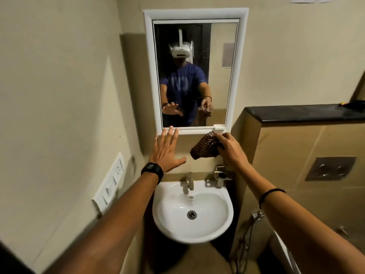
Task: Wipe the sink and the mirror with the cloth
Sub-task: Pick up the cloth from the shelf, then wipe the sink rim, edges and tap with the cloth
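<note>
The right hand [230, 149] is closed around a brown striped cloth [205, 147], just under the bottom right corner of the mirror [195, 72], in the middle of the frame. The left hand [167, 151] is wide open and flat, holding nothing, with fingertips at the mirror's bottom edge. The white sink [192, 212] sits below both hands, with a tap [189, 181] at its back.

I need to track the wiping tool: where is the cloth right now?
In the head view, the brown striped cloth is bunched in the right hand, just below the mirror's lower right corner, above the sink taps.
</note>
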